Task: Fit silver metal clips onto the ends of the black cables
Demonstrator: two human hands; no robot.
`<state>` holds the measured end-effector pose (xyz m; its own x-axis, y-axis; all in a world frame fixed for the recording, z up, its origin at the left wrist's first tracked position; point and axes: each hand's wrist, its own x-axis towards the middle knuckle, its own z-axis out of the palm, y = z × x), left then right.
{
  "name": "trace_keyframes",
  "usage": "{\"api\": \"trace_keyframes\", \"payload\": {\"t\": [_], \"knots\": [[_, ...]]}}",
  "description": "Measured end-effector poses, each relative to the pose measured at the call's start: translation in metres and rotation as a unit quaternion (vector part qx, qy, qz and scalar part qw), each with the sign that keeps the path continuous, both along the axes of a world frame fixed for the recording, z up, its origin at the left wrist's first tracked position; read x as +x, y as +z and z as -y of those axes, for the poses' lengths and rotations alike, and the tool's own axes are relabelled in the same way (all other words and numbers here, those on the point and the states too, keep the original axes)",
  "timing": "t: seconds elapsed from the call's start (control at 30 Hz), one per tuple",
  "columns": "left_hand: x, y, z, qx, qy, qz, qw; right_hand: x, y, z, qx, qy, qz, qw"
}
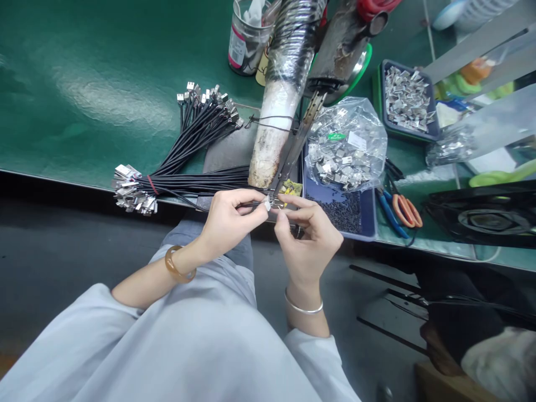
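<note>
My left hand (230,218) is closed in a pinch on a black cable, with a small whitish connector piece (267,204) showing at the thumb tip. My right hand (307,229) curls its thumb and index finger around thin, shiny bits by the cable end; what exactly they grip is too small to make out. Just above the fingertips is the lower end of a narrow metal bar (295,145), below a dark cylindrical tool (339,61). A bundle of black cables (196,181) with metal USB plugs (134,192) lies beside my left hand, tied with a red band.
A wrapped duct (278,117) comes down close above my hands. Right of it, a bag of metal plugs (345,145) rests on a blue tray (368,218) of small black pieces. Pliers (391,212), orange-handled scissors (407,211) and a bin of metal shells (435,131) stand farther right.
</note>
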<state>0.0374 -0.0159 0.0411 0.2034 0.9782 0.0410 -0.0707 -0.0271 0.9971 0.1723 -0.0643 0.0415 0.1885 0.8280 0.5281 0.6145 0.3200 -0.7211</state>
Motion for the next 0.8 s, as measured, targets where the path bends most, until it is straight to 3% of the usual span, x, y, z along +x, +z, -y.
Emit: {"api": "trace_keyframes", "payload": {"t": [0.1, 0.27, 0.33, 0.5, 0.7, 0.8], "knots": [[-0.0010, -0.0017, 0.0013, -0.011, -0.006, -0.006, 1.000, -0.0008, -0.0007, 0.0010, 0.010, -0.013, 0.020, 1.000], [-0.0045, -0.0052, 0.0037, -0.018, -0.008, -0.002, 1.000, -0.0070, -0.0051, 0.0022, 0.099, -0.054, 0.086, 0.990], [-0.0068, -0.0060, 0.0044, -0.002, -0.005, 0.006, 1.000, -0.0091, -0.0053, 0.0029, 0.083, -0.058, 0.058, 0.993], [-0.0100, -0.0062, 0.0054, 0.016, -0.027, 0.030, 0.999, -0.0085, -0.0012, 0.0026, -0.039, -0.007, -0.110, 0.993], [-0.0076, -0.0058, 0.0064, 0.020, -0.017, 0.010, 1.000, -0.0088, -0.0055, 0.0031, 0.018, -0.041, -0.019, 0.999], [-0.0068, -0.0062, 0.0066, 0.027, -0.008, 0.009, 1.000, -0.0095, -0.0084, 0.0022, 0.010, -0.037, -0.040, 0.998]]}}
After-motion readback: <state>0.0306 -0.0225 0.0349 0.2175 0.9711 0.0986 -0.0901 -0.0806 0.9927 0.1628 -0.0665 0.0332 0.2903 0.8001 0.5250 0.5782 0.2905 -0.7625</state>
